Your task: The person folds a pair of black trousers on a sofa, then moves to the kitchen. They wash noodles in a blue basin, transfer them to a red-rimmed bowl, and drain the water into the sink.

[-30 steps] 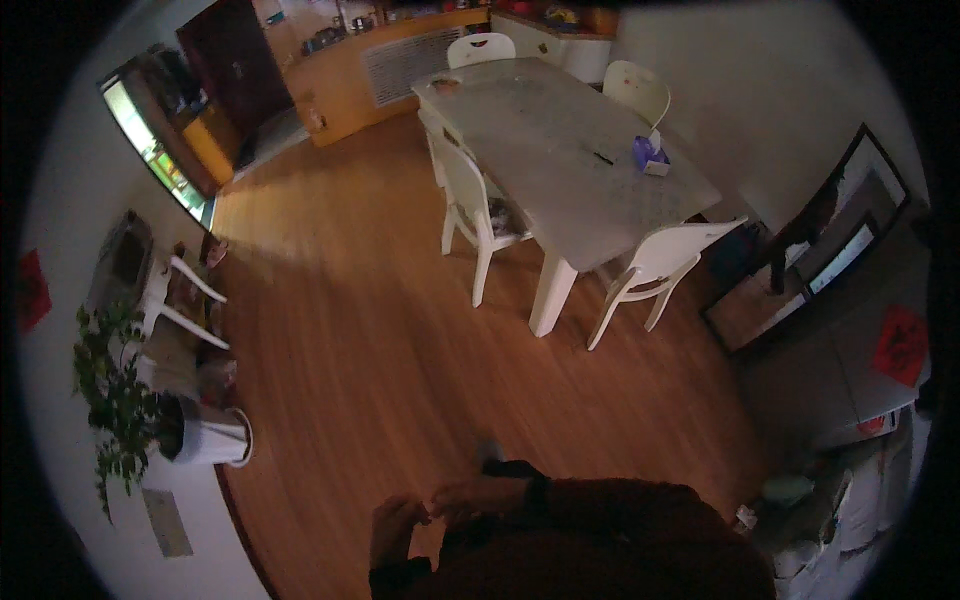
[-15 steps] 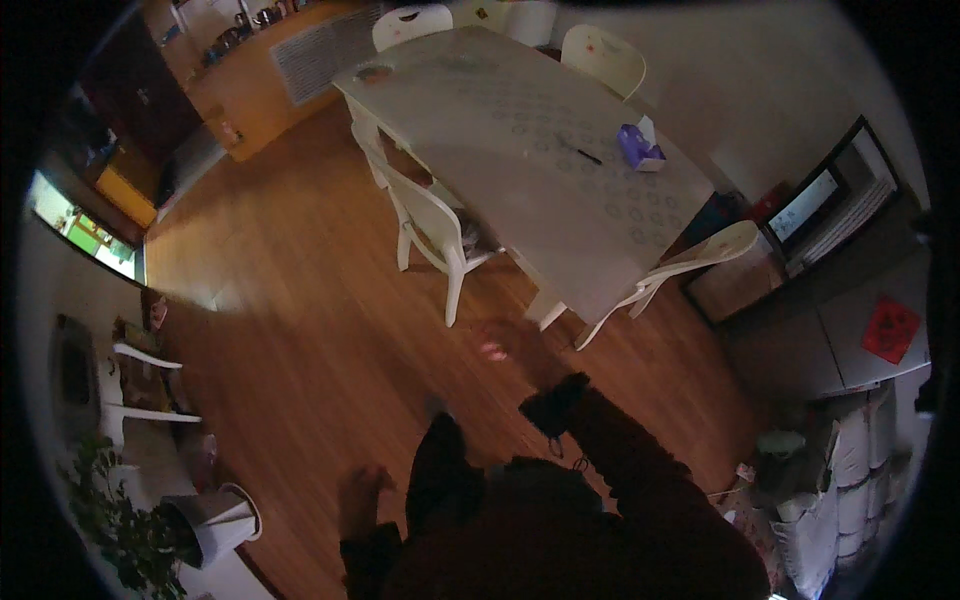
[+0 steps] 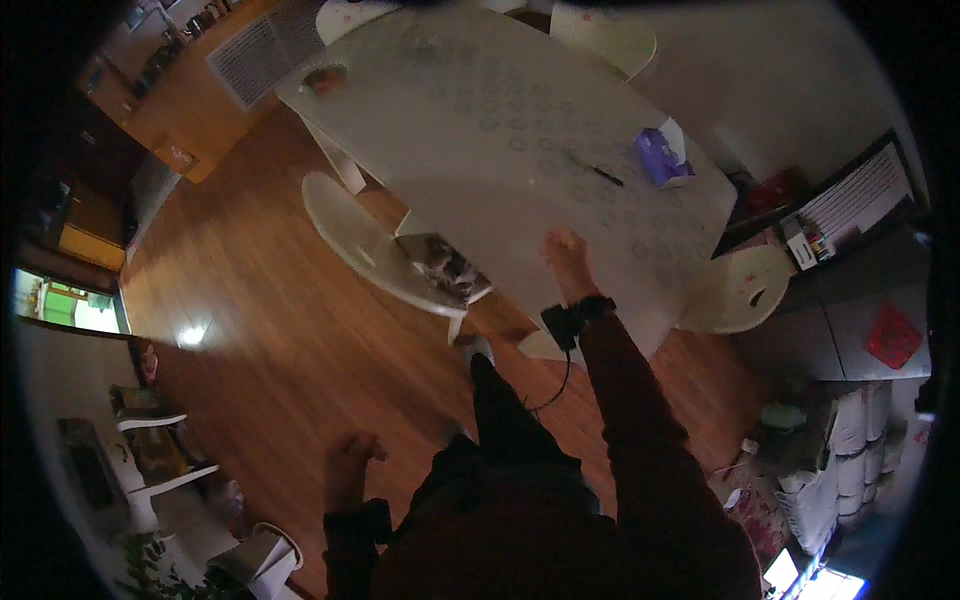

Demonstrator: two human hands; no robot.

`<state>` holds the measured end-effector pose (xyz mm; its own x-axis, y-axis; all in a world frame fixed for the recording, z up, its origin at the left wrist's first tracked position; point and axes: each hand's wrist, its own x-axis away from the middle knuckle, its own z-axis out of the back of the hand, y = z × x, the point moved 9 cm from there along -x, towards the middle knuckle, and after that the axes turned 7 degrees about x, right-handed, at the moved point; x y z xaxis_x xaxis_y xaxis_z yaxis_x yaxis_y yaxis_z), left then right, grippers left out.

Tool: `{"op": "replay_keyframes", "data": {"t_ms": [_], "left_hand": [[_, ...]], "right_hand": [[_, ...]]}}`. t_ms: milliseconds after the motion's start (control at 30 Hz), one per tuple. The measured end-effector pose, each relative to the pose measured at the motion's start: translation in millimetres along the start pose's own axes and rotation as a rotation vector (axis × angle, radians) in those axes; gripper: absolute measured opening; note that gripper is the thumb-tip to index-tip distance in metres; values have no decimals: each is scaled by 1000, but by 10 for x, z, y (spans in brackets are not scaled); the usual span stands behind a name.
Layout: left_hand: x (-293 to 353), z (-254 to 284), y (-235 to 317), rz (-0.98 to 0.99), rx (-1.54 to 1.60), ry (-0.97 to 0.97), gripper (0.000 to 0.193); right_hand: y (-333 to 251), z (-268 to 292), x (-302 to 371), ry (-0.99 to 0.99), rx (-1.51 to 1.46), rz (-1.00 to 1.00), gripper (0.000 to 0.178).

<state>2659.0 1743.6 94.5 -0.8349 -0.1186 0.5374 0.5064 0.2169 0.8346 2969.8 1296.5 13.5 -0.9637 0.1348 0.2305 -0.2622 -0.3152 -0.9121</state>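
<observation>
My right hand (image 3: 568, 262) reaches forward, above the near part of the pale table (image 3: 470, 190). Its fingers are curled together and I see nothing in them. A dark strap with a small box is on that wrist, and a black cable (image 3: 565, 385) hangs from it. Low on the left, my left hand (image 3: 350, 465) hangs over the wooden floor (image 3: 260, 310), loosely open with nothing visible in it. On the table, beyond my right hand, lie a thin dark pen-like object (image 3: 607, 176) and a purple tissue box (image 3: 662, 158).
White chairs stand around the table; the nearest left chair (image 3: 375, 255) has a dark patterned item on its seat. A second chair (image 3: 735, 290) is at the right. A white pot (image 3: 262, 565) with a plant stands lower left, a grey sofa (image 3: 850, 460) lower right.
My view has come closer to the table and tilted. My right hand has moved forward, from above the floor to over the tabletop. The left hand still hangs low.
</observation>
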Motion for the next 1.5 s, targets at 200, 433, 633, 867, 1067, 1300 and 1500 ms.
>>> {"op": "replay_keyframes", "data": {"t_ms": [200,433,633,867,1067,1300,1500], "left_hand": [[-422,-44,475,5,48,111,25],[-781,-104,643,46,70,247,28],[-1189,-147,1023,-124,36,98,30],[-1361,-183,1502,-253,168,50,31],[-1351,-1125,1778,-63,326,-297,51],[-1448,-1393,1594,86,590,-264,44],[-1393,-1093,1529,-80,394,-317,32]], "right_hand": [[-78,-97,-1354,231,678,34,28],[-55,-414,-1860,294,972,146,21],[-27,-391,-1718,-35,638,96,22],[-381,-370,-1439,-36,739,246,29],[-1760,-1346,71,-561,-299,497,34],[-2485,-1701,1029,-703,-83,904,23],[-832,-25,-1180,42,49,395,51]]}}
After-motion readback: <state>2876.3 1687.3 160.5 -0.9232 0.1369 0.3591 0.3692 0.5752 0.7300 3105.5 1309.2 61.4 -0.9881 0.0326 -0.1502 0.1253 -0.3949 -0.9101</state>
